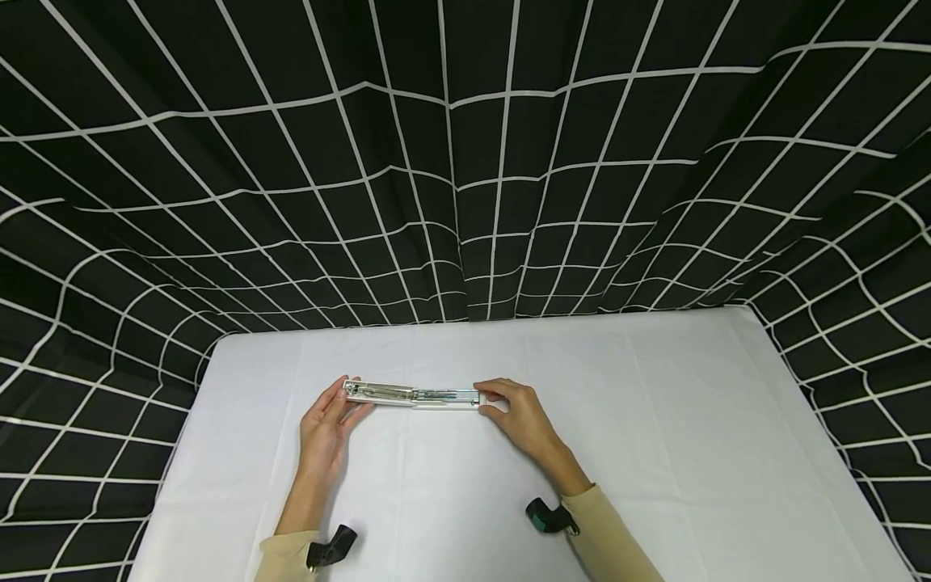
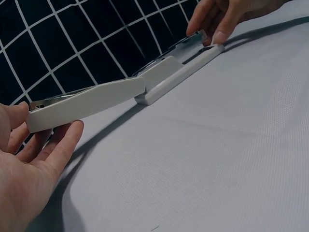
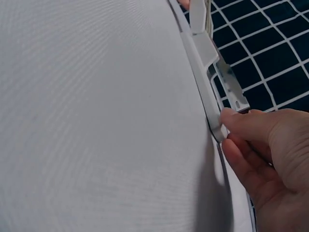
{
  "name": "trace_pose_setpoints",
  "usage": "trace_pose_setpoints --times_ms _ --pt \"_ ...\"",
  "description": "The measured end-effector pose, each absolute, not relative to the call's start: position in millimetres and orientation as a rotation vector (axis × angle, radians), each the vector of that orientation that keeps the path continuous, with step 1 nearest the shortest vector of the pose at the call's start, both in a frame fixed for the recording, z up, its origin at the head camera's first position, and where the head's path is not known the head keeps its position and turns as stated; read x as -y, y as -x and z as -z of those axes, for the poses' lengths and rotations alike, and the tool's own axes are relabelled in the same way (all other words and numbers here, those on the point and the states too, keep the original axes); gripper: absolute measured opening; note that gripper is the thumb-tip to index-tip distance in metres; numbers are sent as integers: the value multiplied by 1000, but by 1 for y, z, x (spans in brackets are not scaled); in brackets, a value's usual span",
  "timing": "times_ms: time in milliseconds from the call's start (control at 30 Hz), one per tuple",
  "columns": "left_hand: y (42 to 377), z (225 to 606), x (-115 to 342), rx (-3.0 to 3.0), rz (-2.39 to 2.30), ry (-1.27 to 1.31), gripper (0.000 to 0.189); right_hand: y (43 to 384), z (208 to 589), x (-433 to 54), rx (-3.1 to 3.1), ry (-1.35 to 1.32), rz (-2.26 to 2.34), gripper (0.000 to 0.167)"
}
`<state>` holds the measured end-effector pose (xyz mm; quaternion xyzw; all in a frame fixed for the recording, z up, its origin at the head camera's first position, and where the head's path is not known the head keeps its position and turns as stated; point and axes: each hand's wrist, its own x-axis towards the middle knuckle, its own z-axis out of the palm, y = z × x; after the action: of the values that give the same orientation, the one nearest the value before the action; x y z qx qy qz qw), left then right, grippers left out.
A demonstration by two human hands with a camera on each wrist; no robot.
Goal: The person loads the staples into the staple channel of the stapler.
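Note:
A white stapler [image 1: 413, 396] lies unfolded in a long line between my hands, its metal inner parts facing up in the head view. My left hand [image 1: 322, 436] holds the far end of its raised cover [image 2: 87, 102], thumb above and fingers beneath. At the other end, my right hand [image 1: 525, 416] pinches the end of the base [image 3: 205, 82] between thumb and fingers. A metal strip [image 3: 231, 84] stands slightly above that base in the right wrist view. The base rests on the table, while the cover tilts up toward my left hand.
A white cloth covers the table [image 1: 451, 501]. Black curtains [image 1: 465, 202] with a white grid surround its back and sides. Each sleeve bears a dark wrist camera, one at the left wrist [image 1: 330, 548] and one at the right [image 1: 547, 516].

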<state>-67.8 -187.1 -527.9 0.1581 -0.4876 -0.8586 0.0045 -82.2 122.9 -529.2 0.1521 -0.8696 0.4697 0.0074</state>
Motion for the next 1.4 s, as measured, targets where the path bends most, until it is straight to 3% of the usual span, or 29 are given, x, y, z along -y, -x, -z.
trace_pose_setpoints --times_ms 400,1033,1400 --pt "67 529 186 1464 2701 -514 47 83 532 -122 2672 -409 -1698 44" --pt "66 529 185 1573 2612 -364 46 87 525 -117 2733 -317 -1621 46" --pt "66 522 179 1654 2524 -282 44 88 526 -115 2717 -251 -1704 57"
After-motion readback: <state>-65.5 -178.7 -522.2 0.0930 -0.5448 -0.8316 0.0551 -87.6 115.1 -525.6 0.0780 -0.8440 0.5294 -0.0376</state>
